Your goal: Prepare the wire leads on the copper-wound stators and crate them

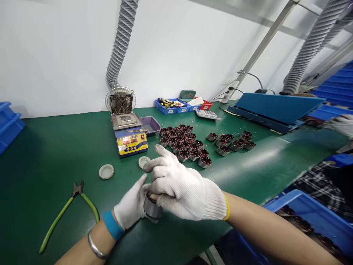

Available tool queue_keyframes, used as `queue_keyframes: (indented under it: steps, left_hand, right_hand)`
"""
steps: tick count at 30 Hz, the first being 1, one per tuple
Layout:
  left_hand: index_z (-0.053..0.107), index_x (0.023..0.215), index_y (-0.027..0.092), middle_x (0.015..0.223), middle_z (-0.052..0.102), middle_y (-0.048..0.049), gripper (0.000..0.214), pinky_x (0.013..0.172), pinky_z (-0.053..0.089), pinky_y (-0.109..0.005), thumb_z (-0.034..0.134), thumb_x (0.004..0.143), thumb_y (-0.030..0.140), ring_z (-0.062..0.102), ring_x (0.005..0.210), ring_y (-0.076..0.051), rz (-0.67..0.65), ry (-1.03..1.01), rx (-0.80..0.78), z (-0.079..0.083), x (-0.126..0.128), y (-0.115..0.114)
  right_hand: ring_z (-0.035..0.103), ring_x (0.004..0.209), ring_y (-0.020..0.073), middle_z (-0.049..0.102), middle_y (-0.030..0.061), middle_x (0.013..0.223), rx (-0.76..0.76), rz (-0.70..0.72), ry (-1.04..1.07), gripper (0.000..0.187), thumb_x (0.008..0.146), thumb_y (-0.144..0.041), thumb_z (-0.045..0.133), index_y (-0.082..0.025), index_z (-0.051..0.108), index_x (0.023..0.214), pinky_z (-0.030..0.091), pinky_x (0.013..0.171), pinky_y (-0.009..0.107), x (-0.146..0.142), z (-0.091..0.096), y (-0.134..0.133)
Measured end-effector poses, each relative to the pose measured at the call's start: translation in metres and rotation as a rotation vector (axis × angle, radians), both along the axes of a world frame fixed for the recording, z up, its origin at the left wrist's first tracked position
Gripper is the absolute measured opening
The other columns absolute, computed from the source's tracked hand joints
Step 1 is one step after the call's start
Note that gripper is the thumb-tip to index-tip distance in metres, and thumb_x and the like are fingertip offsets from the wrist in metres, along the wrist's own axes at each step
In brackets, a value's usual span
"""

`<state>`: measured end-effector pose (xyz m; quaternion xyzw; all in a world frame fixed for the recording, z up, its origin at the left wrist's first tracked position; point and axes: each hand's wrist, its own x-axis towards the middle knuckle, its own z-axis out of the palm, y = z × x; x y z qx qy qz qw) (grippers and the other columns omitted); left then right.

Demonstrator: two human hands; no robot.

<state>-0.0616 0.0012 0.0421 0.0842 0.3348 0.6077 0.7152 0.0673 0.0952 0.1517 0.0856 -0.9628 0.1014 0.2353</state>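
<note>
Far L we've got blue bins (9, 125), then green-handled cutters (78, 189) lying w/ handles spread twd us. Next a white dish (106, 172); behind it a yellow-fronted heater unit (132, 143) w/ lit red digits, grey hose (121, 40) hanging above. Our L hand (132, 203), gloved, blue wristband (112, 225) on, is curled partway closed round the side of a metal-sided core (152, 209), which sits btwn our two hands near the front, slightly tilted. Beyond: a 2nd dish (143, 160), partly hidden, & a purple tray (156, 126) just beside the unit. Our R hand (180, 186), also gloved, is half open at the core's top, fingers bent; can't tell if it grips anything. Behind: a big bunch of copper-wound cores (184, 144), parts boxes (167, 110) further back. Then a smaller group of cores (229, 138), a blue panel (275, 110), low R a blue tub (299, 195) w/ more cores, & a co-worker's gloved hand (342, 125), blurry.
</note>
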Motion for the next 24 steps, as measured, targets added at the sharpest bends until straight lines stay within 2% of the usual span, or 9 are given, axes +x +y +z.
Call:
queue_keyframes:
  steps: [2, 4, 9, 12, 15, 17, 19, 21, 24]
  left_hand:
    - [0.064, 0.077, 0.015, 0.059, 0.063, -0.0045, 0.035, 0.042, 0.050, -0.029, 0.063, 0.082, 0.050, 0.061, 0.045, -0.019, -0.129, 0.037, 0.051, 0.000, 0.006, -0.004]
    - [0.065, 0.082, 0.015, 0.066, 0.065, -0.0051, 0.038, 0.045, 0.052, -0.029, 0.069, 0.076, 0.052, 0.062, 0.048, -0.018, -0.117, 0.106, 0.140, 0.004, 0.009, -0.008]
    - [0.065, 0.097, 0.015, 0.080, 0.067, -0.0066, 0.040, 0.062, 0.057, -0.033, 0.077, 0.072, 0.045, 0.066, 0.065, -0.020, 0.140, 0.147, 0.137, 0.015, 0.008, -0.011]
    - [0.062, 0.099, 0.014, 0.087, 0.068, -0.0079, 0.035, 0.071, 0.058, -0.037, 0.073, 0.076, 0.039, 0.067, 0.073, -0.021, 0.314, 0.113, 0.074, 0.012, 0.010, -0.006]
    - [0.058, 0.107, 0.018, 0.102, 0.068, -0.0071, 0.029, 0.084, 0.057, -0.039, 0.068, 0.082, 0.032, 0.067, 0.094, -0.023, 0.517, 0.159, 0.047, 0.009, 0.017, -0.002]
    - [0.056, 0.116, 0.024, 0.114, 0.067, -0.0049, 0.033, 0.093, 0.053, -0.034, 0.065, 0.085, 0.030, 0.063, 0.110, -0.021, 0.572, 0.217, 0.030, 0.008, 0.025, -0.004]
    - [0.052, 0.126, 0.031, 0.129, 0.061, -0.0008, 0.044, 0.102, 0.045, -0.024, 0.067, 0.084, 0.028, 0.051, 0.126, -0.017, 0.562, 0.306, -0.001, 0.007, 0.035, -0.010]
    - [0.046, 0.134, 0.037, 0.144, 0.049, 0.0037, 0.059, 0.106, 0.038, -0.017, 0.070, 0.081, 0.026, 0.038, 0.137, -0.014, 0.511, 0.413, -0.021, 0.007, 0.045, -0.018]
    - [0.042, 0.140, 0.039, 0.152, 0.037, 0.0064, 0.071, 0.111, 0.032, -0.019, 0.074, 0.078, 0.024, 0.027, 0.142, -0.016, 0.423, 0.562, 0.036, 0.004, 0.053, -0.029]
  right_hand:
    - [0.056, 0.111, 0.0206, 0.063, 0.0027, 0.079, -0.033, -0.013, -0.023, 0.014, 0.084, -0.018, 0.053, -0.018, 0.064, 0.075, 0.016, 0.118, 0.053, 0.003, -0.002, 0.004]
    - [0.058, 0.110, 0.0207, 0.063, 0.0023, 0.078, -0.116, -0.023, -0.015, 0.012, 0.084, -0.018, 0.055, -0.018, 0.062, 0.075, 0.019, 0.117, 0.054, 0.007, -0.005, 0.010]
    - [0.062, 0.102, 0.0215, 0.060, 0.0024, 0.075, -0.693, -0.270, 0.383, 0.017, 0.086, -0.020, 0.056, -0.020, 0.055, 0.069, 0.049, 0.093, 0.041, 0.020, -0.025, 0.033]
    - [0.063, 0.098, 0.0227, 0.057, 0.0023, 0.070, -0.758, -0.401, 0.522, 0.021, 0.087, -0.023, 0.055, -0.021, 0.053, 0.067, 0.050, 0.091, 0.038, 0.030, -0.052, 0.029]
    - [0.064, 0.102, 0.0238, 0.067, 0.0075, 0.093, -0.685, -0.441, 0.306, 0.009, 0.083, -0.023, 0.057, -0.020, 0.063, 0.090, 0.051, 0.094, 0.038, 0.035, -0.082, 0.003]
    - [0.057, 0.118, 0.0261, 0.060, 0.0138, 0.124, -0.658, -0.453, 0.124, 0.040, 0.081, -0.026, 0.057, -0.017, 0.056, 0.121, 0.048, 0.101, 0.041, 0.032, -0.098, -0.018]
    - [0.048, 0.130, 0.0281, 0.048, 0.0170, 0.141, -0.690, -0.467, -0.021, 0.063, 0.081, -0.030, 0.057, -0.015, 0.040, 0.140, 0.043, 0.106, 0.045, 0.026, -0.107, -0.032]
    - [0.048, 0.129, 0.0291, 0.047, 0.0156, 0.143, -0.818, -0.537, -0.110, 0.070, 0.080, -0.031, 0.058, -0.018, 0.034, 0.144, 0.044, 0.105, 0.047, 0.017, -0.112, -0.036]
    - [0.058, 0.115, 0.0255, 0.058, 0.0104, 0.130, -1.141, -0.555, -0.085, 0.069, 0.075, -0.027, 0.063, -0.023, 0.041, 0.140, 0.048, 0.099, 0.042, 0.006, -0.113, -0.024]
